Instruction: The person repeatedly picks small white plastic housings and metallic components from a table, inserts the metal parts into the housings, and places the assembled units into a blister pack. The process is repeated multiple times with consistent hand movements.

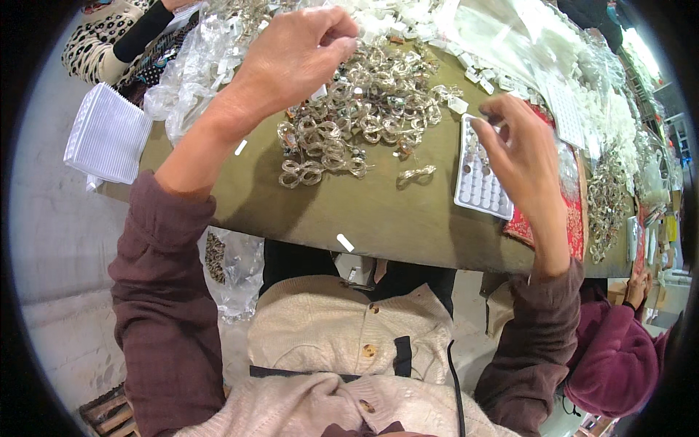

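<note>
Head view: left hand (291,58) pinches a small piece above the shiny pile (364,109); right hand (520,156) pinches another over the white tray (477,193), likely filling it.

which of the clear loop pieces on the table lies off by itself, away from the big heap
The single loop piece just left of the white tray, on bare tabletop. The others are tangled together in the heap.

A brown worktable (378,218) stands on a pale grey floor (51,233).

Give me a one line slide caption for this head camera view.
Left hand reaches into heaped clear rings while right hand hovers over a white compartment tray.
</note>
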